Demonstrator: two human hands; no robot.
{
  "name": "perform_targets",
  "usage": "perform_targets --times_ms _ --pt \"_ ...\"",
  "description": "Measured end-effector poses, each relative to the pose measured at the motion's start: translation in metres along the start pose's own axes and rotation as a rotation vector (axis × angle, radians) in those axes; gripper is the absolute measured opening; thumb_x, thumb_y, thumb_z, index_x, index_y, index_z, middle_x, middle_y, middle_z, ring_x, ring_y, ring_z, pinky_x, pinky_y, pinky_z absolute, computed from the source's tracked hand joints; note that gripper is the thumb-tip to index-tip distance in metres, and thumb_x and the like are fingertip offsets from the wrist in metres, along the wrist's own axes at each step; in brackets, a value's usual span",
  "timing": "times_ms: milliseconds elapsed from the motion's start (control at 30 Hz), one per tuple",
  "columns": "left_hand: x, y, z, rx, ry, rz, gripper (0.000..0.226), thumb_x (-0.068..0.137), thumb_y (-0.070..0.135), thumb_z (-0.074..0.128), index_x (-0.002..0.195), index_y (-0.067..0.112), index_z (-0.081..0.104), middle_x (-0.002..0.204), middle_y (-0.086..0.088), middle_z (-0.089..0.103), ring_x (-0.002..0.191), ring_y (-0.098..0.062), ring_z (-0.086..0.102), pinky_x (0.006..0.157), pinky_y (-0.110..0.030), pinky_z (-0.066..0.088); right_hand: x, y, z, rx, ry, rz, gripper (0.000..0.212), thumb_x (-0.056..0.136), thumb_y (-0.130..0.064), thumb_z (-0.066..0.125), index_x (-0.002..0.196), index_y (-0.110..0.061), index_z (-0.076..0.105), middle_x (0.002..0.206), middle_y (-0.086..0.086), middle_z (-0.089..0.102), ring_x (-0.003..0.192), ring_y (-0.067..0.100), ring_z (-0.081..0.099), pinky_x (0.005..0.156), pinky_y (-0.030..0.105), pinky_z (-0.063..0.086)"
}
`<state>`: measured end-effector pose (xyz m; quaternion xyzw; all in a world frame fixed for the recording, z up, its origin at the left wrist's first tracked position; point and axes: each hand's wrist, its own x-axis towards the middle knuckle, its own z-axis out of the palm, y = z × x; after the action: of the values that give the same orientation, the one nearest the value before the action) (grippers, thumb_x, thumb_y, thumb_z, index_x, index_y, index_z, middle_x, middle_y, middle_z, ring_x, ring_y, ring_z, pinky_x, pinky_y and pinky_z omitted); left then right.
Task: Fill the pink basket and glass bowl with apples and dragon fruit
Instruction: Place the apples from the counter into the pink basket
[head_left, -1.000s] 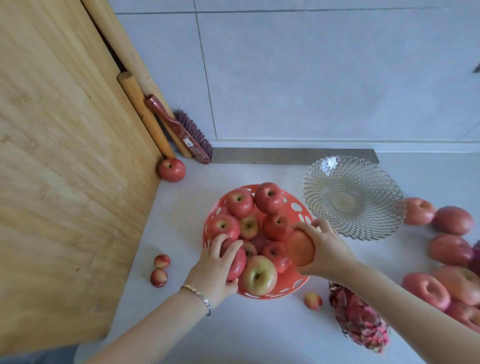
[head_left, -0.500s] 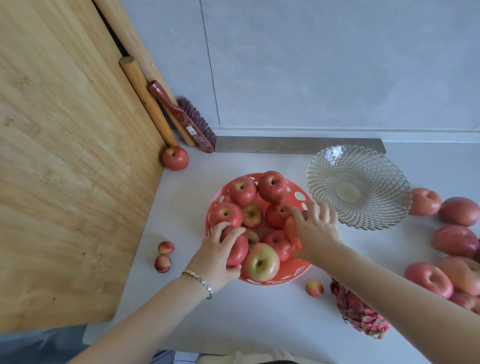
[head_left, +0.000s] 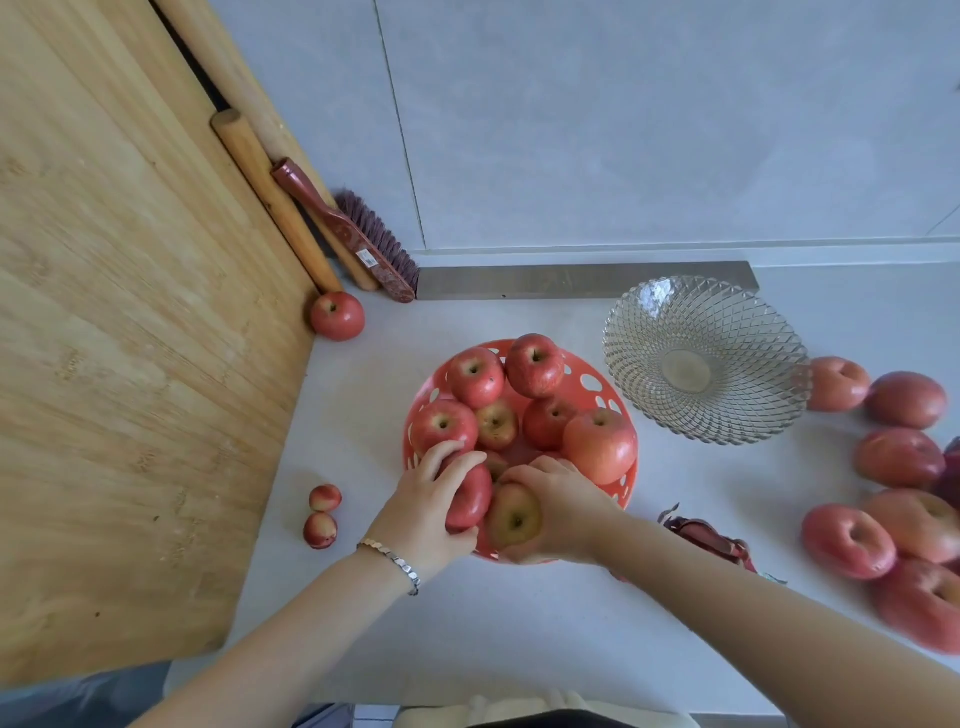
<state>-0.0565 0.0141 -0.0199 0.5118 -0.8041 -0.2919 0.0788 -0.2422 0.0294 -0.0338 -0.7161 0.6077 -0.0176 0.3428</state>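
Observation:
The pink basket (head_left: 597, 387) sits mid-counter, heaped with several apples. My left hand (head_left: 423, 506) grips a red apple (head_left: 472, 501) at the basket's near rim. Beside it my right hand (head_left: 558, 501) wraps a yellow-green apple (head_left: 514, 517), also at the near rim. A large pale-red apple (head_left: 600, 444) rests on the basket's right side. The glass bowl (head_left: 704, 358) stands empty to the right. A dragon fruit (head_left: 709, 538) lies behind my right forearm, mostly hidden.
Several loose apples (head_left: 901, 457) lie at the right edge. One apple (head_left: 337, 315) sits by the wooden board (head_left: 130, 338) on the left, with two small fruits (head_left: 322, 514) near it. A brush (head_left: 358, 236) and rolling pins (head_left: 270, 192) lean at the back.
My right hand set the pale-red apple on the basket's right side, then moved to the near rim onto the yellow-green apple. My left hand stayed on its red apple.

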Motion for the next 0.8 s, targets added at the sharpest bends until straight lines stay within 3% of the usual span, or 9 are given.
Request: perform_targets --times_ms 167,267,367,667,800 --pt "0.001 0.001 0.002 0.165 -0.07 0.023 0.071 0.075 0.027 0.062 0.138 0.027 0.029 0.148 0.003 0.018 0.121 -0.026 0.04 0.101 -0.033 0.041 0.005 0.0 -0.01 -0.072 -0.043 -0.038 0.061 0.05 -0.059 0.07 0.104 -0.04 0.051 0.092 -0.003 0.049 0.091 0.022 0.051 0.084 0.033 0.047" --pt "0.003 -0.002 0.004 0.394 -0.143 0.077 0.074 0.082 0.037 0.055 0.143 0.026 0.014 0.15 0.001 0.009 0.119 -0.031 0.039 0.098 -0.035 0.044 0.006 0.0 -0.014 -0.088 -0.071 -0.076 0.052 0.053 -0.055 0.07 0.098 -0.037 0.052 0.089 -0.002 0.052 0.087 0.02 0.051 0.082 0.029 0.045" --pt "0.007 -0.003 0.002 0.456 -0.218 0.088 0.076 0.085 0.041 0.052 0.143 0.027 0.006 0.15 0.003 0.003 0.118 -0.032 0.037 0.095 -0.038 0.045 0.005 0.003 -0.02 -0.084 -0.101 -0.093 0.051 0.053 -0.053 0.068 0.098 -0.035 0.054 0.089 -0.002 0.052 0.085 0.016 0.051 0.076 0.026 0.047" --pt "0.01 0.01 0.01 0.599 -0.294 0.027 0.067 0.087 0.034 0.05 0.141 0.033 0.009 0.151 -0.007 -0.001 0.117 -0.04 0.034 0.101 -0.042 0.039 0.007 0.003 -0.026 -0.129 -0.127 -0.14 0.052 0.056 -0.05 0.07 0.102 -0.031 0.055 0.089 -0.004 0.052 0.084 0.015 0.05 0.073 0.025 0.047" --pt "0.011 0.005 0.012 0.508 -0.267 0.02 0.068 0.085 0.041 0.049 0.141 0.036 0.01 0.15 0.0 0.004 0.117 -0.036 0.034 0.1 -0.039 0.04 0.001 0.005 -0.03 -0.102 -0.1 -0.157 0.061 0.055 -0.042 0.072 0.109 -0.026 0.049 0.087 -0.009 0.051 0.08 0.011 0.047 0.06 0.012 0.034"
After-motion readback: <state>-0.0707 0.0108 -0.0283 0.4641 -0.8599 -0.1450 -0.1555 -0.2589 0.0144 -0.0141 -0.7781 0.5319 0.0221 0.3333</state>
